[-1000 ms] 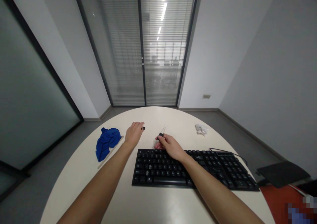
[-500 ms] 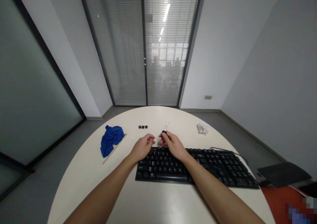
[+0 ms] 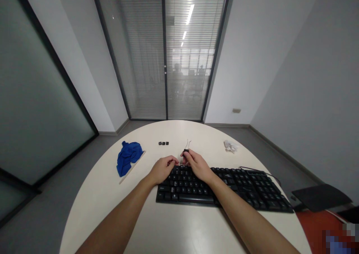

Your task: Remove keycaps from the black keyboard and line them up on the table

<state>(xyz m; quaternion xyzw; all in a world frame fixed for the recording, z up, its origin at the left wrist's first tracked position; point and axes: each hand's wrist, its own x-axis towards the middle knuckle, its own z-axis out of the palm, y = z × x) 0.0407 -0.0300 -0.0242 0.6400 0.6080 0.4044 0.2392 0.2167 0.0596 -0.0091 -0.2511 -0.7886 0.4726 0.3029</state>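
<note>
Fingers of the right hand (image 3: 198, 163) are pinched on a small black binder clip (image 3: 186, 150), whose wire handles stick up and away from the keyboard (image 3: 224, 188). The clip sits at the keyboard's far edge, toward its left end, and its lower part seems to meet the top row of keys, though it is too small to tell whether it grips one. The left hand (image 3: 162, 169) lies beside the right, curled loosely with fingertips resting on or just above the keys at the left end; it holds nothing that shows.

Three small black key caps (image 3: 163, 143) lie in a row on the surface (image 3: 174, 231), beyond the keyboard and a little to its left. A crumpled blue cloth (image 3: 127, 156) lies further left of the keyboard on a flat pale strip. A wad of white paper (image 3: 230, 146) rests beyond the keyboard's right half, and a black cable (image 3: 263, 173) loops off its far right corner.

Risks, as a judgement: the clip is small and springy, so a loose pinch could let it snap shut or flick away across the surface. If it is prying at a key, too much force could crack the cap or send it flying off the round edge. The keyboard is not pinned down firmly, so a hard pull could drag it. The loose caps beyond it could be knocked by a sweeping wrist.
</note>
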